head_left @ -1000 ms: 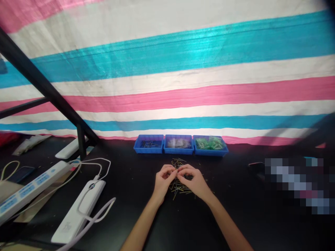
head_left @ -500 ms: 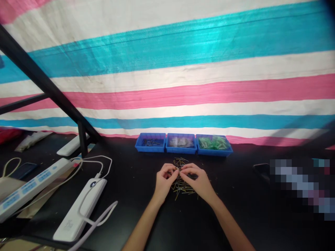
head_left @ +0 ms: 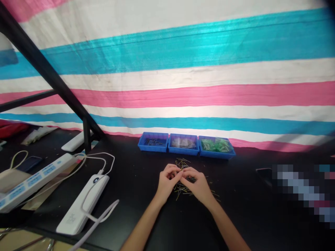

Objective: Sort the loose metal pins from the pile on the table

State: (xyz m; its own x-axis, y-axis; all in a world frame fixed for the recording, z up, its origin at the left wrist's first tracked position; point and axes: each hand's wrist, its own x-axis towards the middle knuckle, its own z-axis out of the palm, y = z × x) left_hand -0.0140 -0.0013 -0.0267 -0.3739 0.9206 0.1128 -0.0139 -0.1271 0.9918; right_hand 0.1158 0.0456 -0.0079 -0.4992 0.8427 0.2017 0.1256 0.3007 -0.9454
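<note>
Both my hands rest on the black table [head_left: 162,226] over a loose pile of thin brass-coloured pins [head_left: 183,164]. My left hand [head_left: 167,183] and my right hand [head_left: 197,184] are curled, their fingertips pinched together where they meet above the pile. What sits between the fingertips is too small to make out. Beyond the pile stand three blue trays in a row: the left tray [head_left: 154,143] holds dark pins, the middle tray [head_left: 183,144] pale clear pieces, the right tray [head_left: 217,147] green pieces.
A white power bank [head_left: 83,204] with white cables lies at the left, beside a white power strip [head_left: 31,181]. A black metal frame post [head_left: 86,137] stands behind them. A striped pink, white and turquoise tarp [head_left: 183,69] hangs at the back. A dark phone [head_left: 264,172] lies right.
The view has shifted slightly, so the trays and pile sit a little further right. My hands stay over the pile, fingertips still pinched together, a little lower in the picture.
</note>
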